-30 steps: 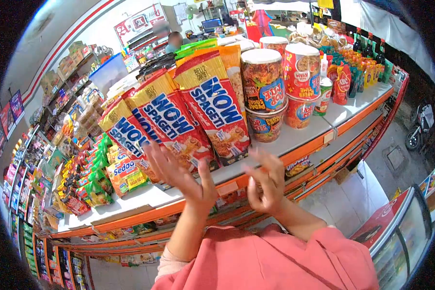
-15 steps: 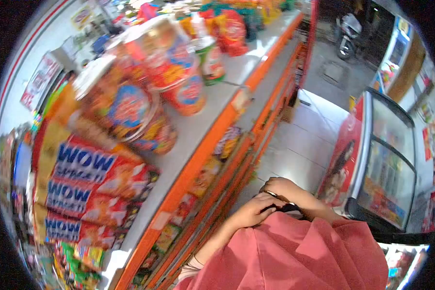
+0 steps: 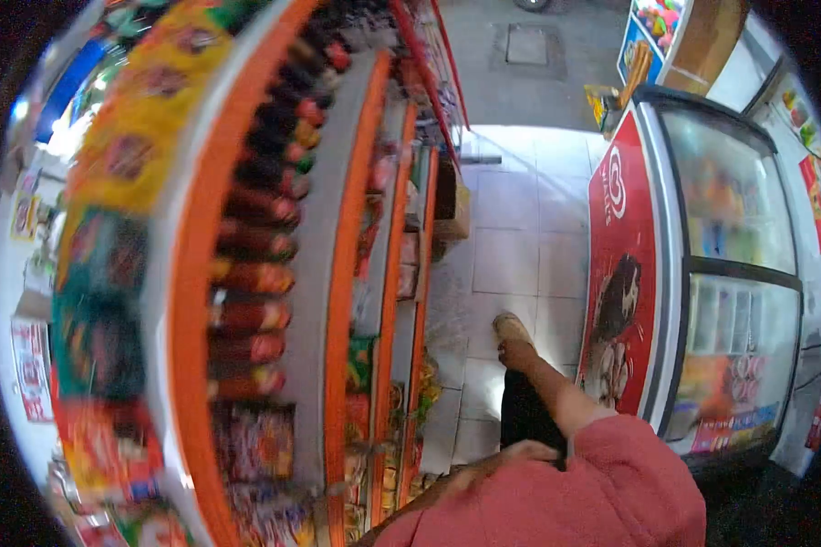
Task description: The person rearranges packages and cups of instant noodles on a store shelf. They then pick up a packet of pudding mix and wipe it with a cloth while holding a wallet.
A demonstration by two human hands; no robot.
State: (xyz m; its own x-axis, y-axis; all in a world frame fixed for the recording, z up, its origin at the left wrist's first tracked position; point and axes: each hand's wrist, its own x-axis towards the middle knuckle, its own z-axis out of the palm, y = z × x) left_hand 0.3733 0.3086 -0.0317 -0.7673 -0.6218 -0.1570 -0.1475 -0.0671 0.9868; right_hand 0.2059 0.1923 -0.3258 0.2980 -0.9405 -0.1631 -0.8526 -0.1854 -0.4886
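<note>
My right hand point(image 3: 517, 354) reaches forward from the red sleeve, low over the tiled floor, beside a light shoe point(image 3: 511, 326). Its fingers are too small and dark to make out, and nothing can be seen in it. My left hand point(image 3: 511, 459) is blurred in front of the red top point(image 3: 556, 501), by the black trouser leg point(image 3: 529, 410). Motion smears its fingers, and no object shows in it.
Orange-edged shelves point(image 3: 187, 337) with packets and bottles run along the left. A red freezer point(image 3: 625, 273) with glass lids stands at the right. Between them lies a tiled floor point(image 3: 506, 264); a cardboard box point(image 3: 454, 214) sits beside the shelves.
My hands, together before, are now apart: the right arm reaches forward, the left hand is lower. The view has turned and moved along the shelves; a shoe and trouser leg now show.
</note>
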